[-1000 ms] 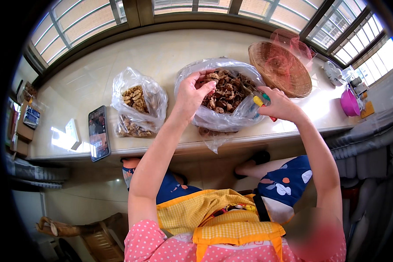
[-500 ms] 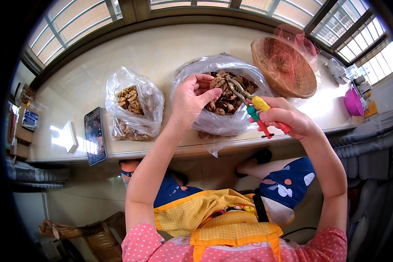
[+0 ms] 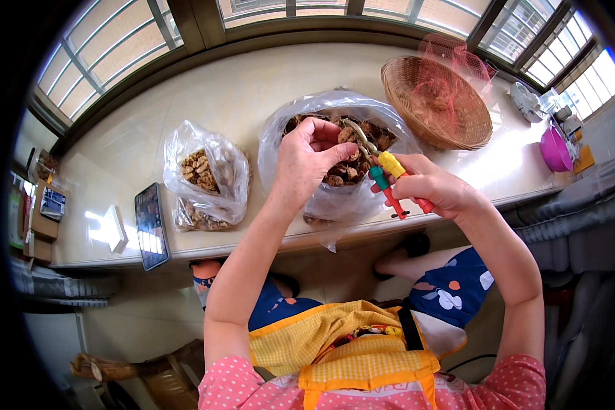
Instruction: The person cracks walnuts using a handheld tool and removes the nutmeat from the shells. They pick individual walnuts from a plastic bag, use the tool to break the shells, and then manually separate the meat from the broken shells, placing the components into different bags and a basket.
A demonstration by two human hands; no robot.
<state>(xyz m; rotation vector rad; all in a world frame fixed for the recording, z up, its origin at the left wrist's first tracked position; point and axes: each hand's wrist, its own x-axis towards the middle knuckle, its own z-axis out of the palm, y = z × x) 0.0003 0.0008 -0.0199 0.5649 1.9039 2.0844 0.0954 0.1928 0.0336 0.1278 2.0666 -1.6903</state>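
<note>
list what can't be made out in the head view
All in the head view:
Brown piece: partly hidden by the left grip.
Pliers: tip contact with the piece too small to tell.
Large bag: deeper contents hidden by the top layer.
Phone: screen details too small, with glare.
Wooden furniture: cut off by the lower edge.

Pale counter (image 3: 253,82) with phone (image 3: 151,225), bags (image 3: 335,203), basket (image 3: 404,92)

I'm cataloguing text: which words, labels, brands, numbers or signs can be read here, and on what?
No complete text can be read.
Pink polka-dot fabric shirt: lettering, partly covered by yellow checked cloth apron.
Black rectangular phone: screen too small.
Blue-and-white rectangular item, far left: too small.
</note>
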